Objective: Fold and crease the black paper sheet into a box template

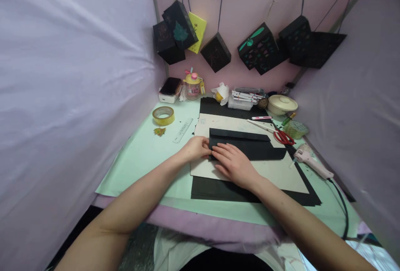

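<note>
A folded strip of black card lies on a white sheet, which rests on larger black sheets. At the card's left end is my left hand, its thumb and fingers pinched on the edge. My right hand lies over the card's lower left part, palm down with the fingers stretched out. The fingertips of both hands nearly meet at that end. Along the card's far side a narrow flap is folded up.
Tape, a ruler and a leaf lie left. Scissors and a glue gun with a cord are right. A jar, pens and a lidded bowl stand behind. Black boxes hang above.
</note>
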A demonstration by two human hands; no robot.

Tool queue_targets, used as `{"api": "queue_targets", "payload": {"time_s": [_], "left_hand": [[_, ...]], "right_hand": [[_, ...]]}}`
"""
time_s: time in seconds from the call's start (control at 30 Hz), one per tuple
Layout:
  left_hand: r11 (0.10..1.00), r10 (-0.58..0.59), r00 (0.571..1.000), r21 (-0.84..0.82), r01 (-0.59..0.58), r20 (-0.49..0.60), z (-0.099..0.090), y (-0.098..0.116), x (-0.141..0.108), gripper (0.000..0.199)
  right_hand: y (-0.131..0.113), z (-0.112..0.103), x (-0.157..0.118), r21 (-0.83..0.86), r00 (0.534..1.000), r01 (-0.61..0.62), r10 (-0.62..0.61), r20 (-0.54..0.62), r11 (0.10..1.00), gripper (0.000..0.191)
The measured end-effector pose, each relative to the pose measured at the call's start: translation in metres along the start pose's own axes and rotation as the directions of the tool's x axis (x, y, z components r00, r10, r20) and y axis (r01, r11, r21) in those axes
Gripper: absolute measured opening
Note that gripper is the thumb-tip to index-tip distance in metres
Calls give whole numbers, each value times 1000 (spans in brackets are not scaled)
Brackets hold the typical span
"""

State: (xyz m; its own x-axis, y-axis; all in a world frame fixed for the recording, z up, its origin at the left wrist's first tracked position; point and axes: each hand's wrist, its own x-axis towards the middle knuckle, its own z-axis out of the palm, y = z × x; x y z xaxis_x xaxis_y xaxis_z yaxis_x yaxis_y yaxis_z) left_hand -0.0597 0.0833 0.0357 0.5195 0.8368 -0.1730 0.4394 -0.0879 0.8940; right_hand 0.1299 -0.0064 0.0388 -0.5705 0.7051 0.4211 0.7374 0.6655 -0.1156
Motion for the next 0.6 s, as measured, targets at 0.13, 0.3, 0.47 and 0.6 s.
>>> {"api": "queue_targets", "payload": {"time_s": [0.13,0.3,0.47,0.6], "left_hand": [[995,13,999,97,-9,-39,0,6,-4,20],[912,136,978,406,-62,-156,-10,12,-10,43],[762,451,892,510,-399,24,-21,2,-3,31],[738,437,870,462,-492,229,-19,-9,4,38]], "right_hand": [[-3,12,-6,-57,998,-30,33,52,998,46],[0,15,-12,-19,990,-86,87,110,996,45],[1,18,-13,10,988,-99,97,121,995,44],[0,18,-14,1,990,-96,95,106,995,43]]}}
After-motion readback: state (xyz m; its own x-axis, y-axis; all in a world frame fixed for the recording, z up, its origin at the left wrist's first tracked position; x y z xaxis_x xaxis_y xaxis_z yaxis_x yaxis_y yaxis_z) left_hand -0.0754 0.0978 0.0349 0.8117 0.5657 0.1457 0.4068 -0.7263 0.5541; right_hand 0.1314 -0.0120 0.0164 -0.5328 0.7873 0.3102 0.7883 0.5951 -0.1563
